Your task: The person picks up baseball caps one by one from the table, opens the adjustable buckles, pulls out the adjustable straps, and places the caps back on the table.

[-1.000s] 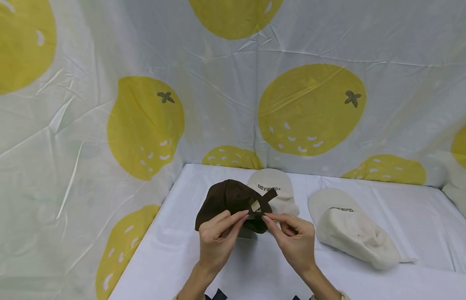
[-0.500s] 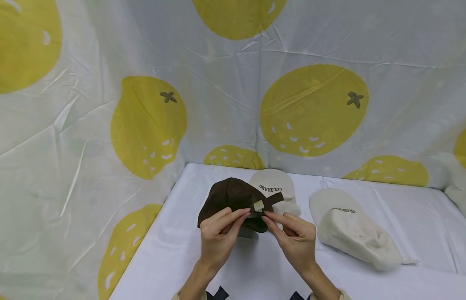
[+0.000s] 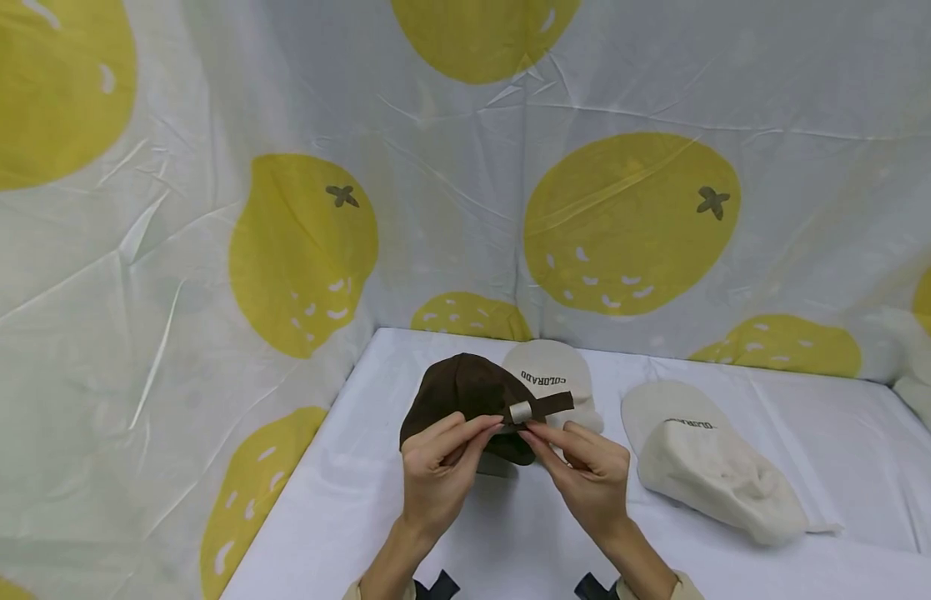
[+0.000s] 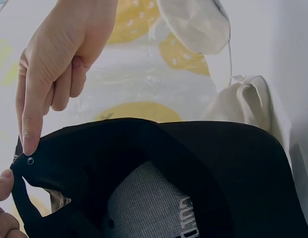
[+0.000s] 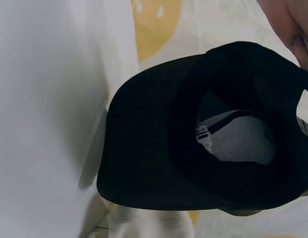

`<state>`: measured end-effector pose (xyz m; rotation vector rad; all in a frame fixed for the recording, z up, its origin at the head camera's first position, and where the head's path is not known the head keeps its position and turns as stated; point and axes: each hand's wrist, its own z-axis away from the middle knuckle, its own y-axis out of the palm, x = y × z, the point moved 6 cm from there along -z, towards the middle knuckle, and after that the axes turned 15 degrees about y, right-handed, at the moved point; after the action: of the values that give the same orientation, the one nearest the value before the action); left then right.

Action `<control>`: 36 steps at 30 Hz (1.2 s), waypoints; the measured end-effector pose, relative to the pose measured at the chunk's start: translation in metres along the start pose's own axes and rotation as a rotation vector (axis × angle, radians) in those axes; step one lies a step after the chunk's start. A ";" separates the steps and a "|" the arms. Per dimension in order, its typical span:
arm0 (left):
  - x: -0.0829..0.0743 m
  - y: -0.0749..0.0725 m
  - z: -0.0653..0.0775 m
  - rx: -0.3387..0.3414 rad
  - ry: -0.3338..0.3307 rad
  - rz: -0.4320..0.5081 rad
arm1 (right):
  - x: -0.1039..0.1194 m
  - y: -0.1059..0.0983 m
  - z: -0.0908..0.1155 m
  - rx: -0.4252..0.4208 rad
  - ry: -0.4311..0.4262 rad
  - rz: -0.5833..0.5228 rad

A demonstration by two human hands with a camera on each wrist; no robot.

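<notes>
A dark brown baseball cap [image 3: 461, 387] is held up over the table by its back strap, brim pointing away and down. My left hand [image 3: 438, 471] pinches the strap's band between thumb and index finger. Close beside it, my right hand [image 3: 588, 467] pinches the same band, fingertips just under a shiny metal buckle [image 3: 521, 412]. The loose strap end [image 3: 555, 403] sticks out to the right from the buckle. In the left wrist view, fingers meet the cap's back edge by a small metal eyelet [image 4: 30, 160]. The cap's hollow inside [image 5: 243, 139] shows in the right wrist view.
A cream cap [image 3: 548, 367] lettered COLORADO lies behind the brown one. Another cream cap [image 3: 713, 467] lies to the right, its strap trailing on the white-covered table [image 3: 345, 500]. Lemon-print sheeting [image 3: 450, 208] hangs behind and at the left.
The loose strap end has swung down from an upward slant to nearly level. The buckle has turned to face the head camera more. Both hands keep their pinch, hardly moving.
</notes>
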<state>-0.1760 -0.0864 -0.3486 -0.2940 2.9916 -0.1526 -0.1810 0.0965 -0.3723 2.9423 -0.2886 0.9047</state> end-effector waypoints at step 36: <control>-0.005 0.006 -0.003 -0.029 -0.043 -0.080 | 0.014 -0.003 -0.006 -0.107 -0.076 0.087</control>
<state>-0.1728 -0.0796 -0.3457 -0.4157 2.9433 -0.1096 -0.1725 0.0973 -0.3591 2.8890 -0.4575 0.7620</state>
